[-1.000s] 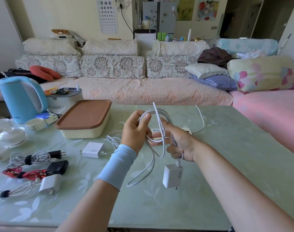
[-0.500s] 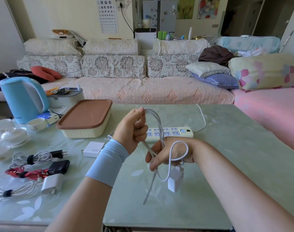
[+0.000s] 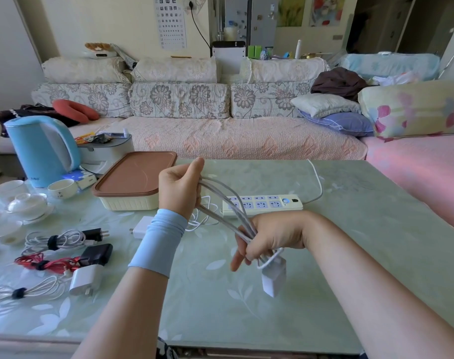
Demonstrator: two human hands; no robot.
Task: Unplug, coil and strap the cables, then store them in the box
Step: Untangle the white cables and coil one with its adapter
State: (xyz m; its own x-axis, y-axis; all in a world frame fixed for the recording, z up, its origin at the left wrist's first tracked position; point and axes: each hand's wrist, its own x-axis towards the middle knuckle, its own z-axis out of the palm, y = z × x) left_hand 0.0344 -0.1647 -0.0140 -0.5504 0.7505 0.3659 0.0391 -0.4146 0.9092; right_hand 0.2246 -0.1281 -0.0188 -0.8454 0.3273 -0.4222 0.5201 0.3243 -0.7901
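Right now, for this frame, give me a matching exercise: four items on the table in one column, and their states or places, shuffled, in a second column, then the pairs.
Items:
1. white charger cable
2. storage box
3. power strip
4. red cable

States or places:
A. lid on, at the table's far left
B. strapped, lying by a black adapter
C. stretched in loops between the left hand and right hand
D. lying flat with nothing visibly plugged in

Pairs: 1-C, 2-A, 3-D, 4-B

Grey-white cable [image 3: 222, 203] in stretched loops, white charger [image 3: 273, 278] dangling; lidded cream box [image 3: 128, 202] behind.
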